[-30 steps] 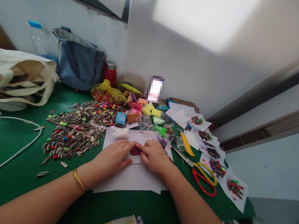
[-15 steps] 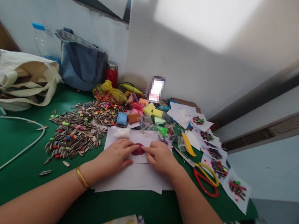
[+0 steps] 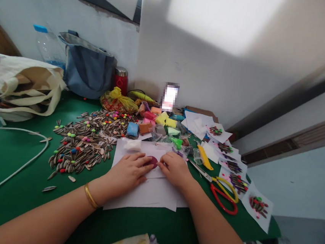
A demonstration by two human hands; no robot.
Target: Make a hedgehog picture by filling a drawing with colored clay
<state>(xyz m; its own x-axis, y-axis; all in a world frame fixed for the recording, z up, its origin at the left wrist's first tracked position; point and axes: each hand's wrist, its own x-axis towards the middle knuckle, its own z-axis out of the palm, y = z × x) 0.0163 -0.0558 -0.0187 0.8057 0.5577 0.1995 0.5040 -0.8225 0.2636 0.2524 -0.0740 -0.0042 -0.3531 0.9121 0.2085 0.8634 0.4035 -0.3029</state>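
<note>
Your left hand lay loose-fingered partly over the flattened maroon disc; right hand curled at its edge, grip unclear. Seeds sat piled, none visibly on it yet.

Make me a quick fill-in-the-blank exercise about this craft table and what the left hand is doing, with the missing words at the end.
1. Fingers of the left hand touch the dark red disc, which lies on paper coloured ____.
2. The gold bracelet is on the ____ arm.
3. The scissors have one red loop and one ____ loop.
4. The clear bottle has a ____ cap.

Missing words: white; left; yellow; blue.
</note>
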